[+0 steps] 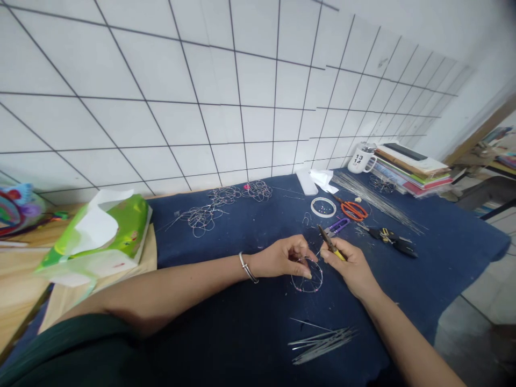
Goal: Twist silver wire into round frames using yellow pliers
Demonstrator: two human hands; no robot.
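A beaded wire ring [306, 291], pink beads dotting its rim and fine wires crossing its middle, hangs just above a dark blue cloth [439, 263], its top gripped between the thumb and fingers of the left hand [291, 257]. Nearly round in outline, it shows no clear long axis; its open face turns up toward the camera and its lower rim toward the person. The right hand [352, 264] grasps yellow-handled pliers [334, 245], their long axis slanting, dark nose pointing up and left toward the tiled wall [258, 80]. The right fingertips are close to the ring; whether they touch it cannot be told.

Just beyond the hands, a shallow white dish [323, 216] holds a scatter of small beads [323, 206]. Purple snips [337, 227] lie nearer the right hand, with orange-handled scissors [353, 210] beside the dish and a black-handled tool [393, 242] farther right. Short wires [322, 344] lie in a bundle nearest the person; longer wires [374, 200] stretch toward a lidded white mug [360, 159], its contents hidden, beside stacked books [411, 169]. At left, tangled wire [201, 219] spreads near a green tissue pack [135, 215], a white tissue [99, 228] rising from its opening.
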